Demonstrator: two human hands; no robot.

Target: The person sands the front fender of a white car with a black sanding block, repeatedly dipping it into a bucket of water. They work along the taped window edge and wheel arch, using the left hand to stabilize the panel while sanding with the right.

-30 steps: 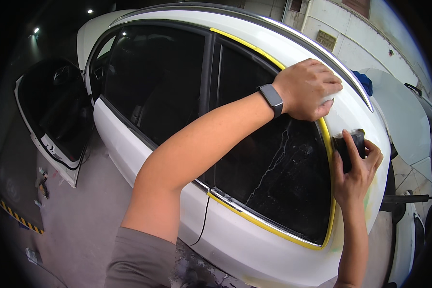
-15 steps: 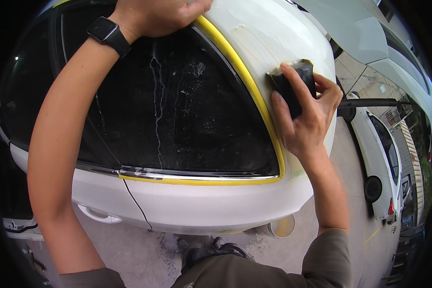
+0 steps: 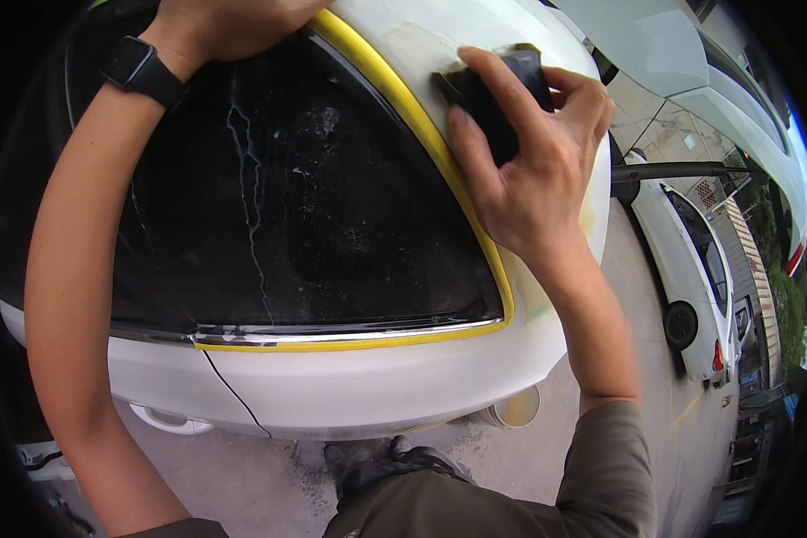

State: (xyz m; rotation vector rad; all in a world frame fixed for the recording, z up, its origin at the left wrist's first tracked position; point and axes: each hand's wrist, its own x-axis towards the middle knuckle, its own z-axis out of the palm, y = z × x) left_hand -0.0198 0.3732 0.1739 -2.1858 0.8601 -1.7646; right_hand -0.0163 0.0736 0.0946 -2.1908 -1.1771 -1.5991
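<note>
There is one view, from a camera worn on the person's head. It looks down and forward, very close to the side of a white car (image 3: 350, 386). The dark rear window (image 3: 314, 206) fills the middle of the picture. The left hand (image 3: 233, 18) sits at the top edge and the right hand (image 3: 529, 161) is just right of the middle; both arms come up from the bottom. The picture is round and bends straight lines near its rim. Far off on the right stands another white car (image 3: 690, 269) on the ground.
</note>
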